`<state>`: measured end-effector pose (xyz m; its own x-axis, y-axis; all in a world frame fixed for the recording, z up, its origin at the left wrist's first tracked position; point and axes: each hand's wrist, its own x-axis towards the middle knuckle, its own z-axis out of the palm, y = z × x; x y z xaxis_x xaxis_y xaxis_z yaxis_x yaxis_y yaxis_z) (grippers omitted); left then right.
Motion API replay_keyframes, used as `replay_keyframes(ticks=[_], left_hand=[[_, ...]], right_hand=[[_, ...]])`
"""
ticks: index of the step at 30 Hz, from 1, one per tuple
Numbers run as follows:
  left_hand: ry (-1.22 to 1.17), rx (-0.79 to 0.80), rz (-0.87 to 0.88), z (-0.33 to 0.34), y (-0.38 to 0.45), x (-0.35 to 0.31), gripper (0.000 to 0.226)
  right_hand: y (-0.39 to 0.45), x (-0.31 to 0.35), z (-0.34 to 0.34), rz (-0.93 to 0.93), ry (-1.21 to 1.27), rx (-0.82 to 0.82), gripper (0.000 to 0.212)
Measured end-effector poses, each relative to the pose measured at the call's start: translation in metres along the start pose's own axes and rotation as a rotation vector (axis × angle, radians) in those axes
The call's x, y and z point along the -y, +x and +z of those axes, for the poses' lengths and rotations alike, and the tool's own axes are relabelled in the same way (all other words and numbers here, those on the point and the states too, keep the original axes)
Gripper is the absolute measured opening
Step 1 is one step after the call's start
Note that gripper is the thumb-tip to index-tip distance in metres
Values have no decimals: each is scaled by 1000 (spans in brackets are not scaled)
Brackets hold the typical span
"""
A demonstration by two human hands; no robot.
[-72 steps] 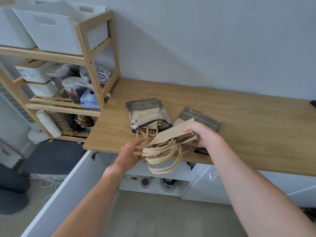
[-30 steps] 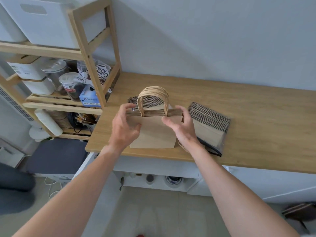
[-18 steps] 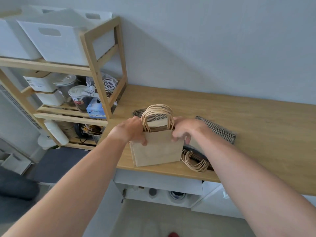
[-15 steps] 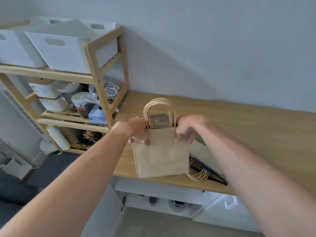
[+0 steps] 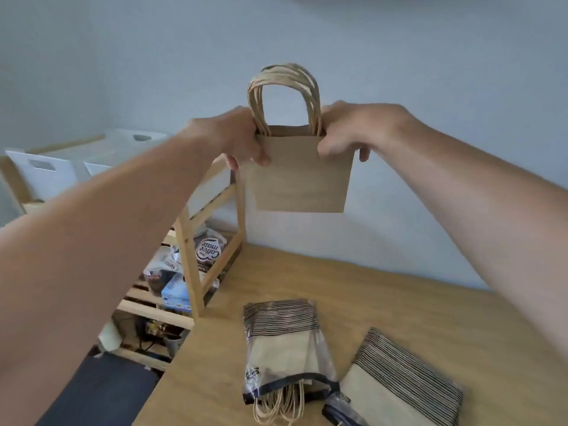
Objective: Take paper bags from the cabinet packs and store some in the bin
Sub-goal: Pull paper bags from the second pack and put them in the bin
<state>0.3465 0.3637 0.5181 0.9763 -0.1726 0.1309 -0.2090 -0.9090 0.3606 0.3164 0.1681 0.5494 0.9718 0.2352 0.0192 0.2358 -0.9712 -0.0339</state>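
Note:
A flat stack of brown paper bags (image 5: 299,176) with twisted paper handles hangs upright in the air, well above the wooden countertop (image 5: 384,309). My left hand (image 5: 236,139) grips its top left corner and my right hand (image 5: 347,130) grips its top right corner. Two clear plastic packs of paper bags lie on the countertop below: one pack (image 5: 285,348) in the middle with handles spilling out of its open end, a second pack (image 5: 402,382) to its right. White bins (image 5: 52,172) stand on top of the wooden shelf at the left.
A wooden shelf unit (image 5: 190,265) stands against the countertop's left end, holding a Coffee mate bag (image 5: 210,249), jars and boxes. A grey wall rises behind the countertop. Dark floor shows at the lower left.
Both hands have lifted the stack of bags from just above the countertop edge up to the height of the shelf top. The view has tilted upward.

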Motion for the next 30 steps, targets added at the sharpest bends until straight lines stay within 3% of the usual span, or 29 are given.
replay_keyframes(ticks=[3,7,8,10,12,17,21,23,26,30], left_hand=[[108,-215,-44,-40,13,37,31],[139,-433,-96,-73,34,105,67],[99,-467,-127,-78,35,121,66],[53,-522,-162,-86,32,147,37],[73,-547,-155,-88,33,175,24],[116,-436,-202,-69,54,258,21],[150,-251,-176,-45,75,301,10],[214,-85,-132,-34,89,321,19],[197,112,-174,-22,114,358,18],[279,147,-199,-22,116,364,46]], right_hand=[[30,37,-21,-117,-152,-192,19],[104,89,-26,-293,-10,-278,7],[126,103,-22,-328,29,-302,7],[166,131,-7,-384,87,-332,18],[198,159,10,-418,123,-329,22],[250,212,67,-415,75,-268,8],[282,233,114,-365,-4,-241,22],[292,236,132,-327,-48,-216,28],[303,241,151,-220,-181,-78,35],[316,258,160,-180,-261,225,37]])
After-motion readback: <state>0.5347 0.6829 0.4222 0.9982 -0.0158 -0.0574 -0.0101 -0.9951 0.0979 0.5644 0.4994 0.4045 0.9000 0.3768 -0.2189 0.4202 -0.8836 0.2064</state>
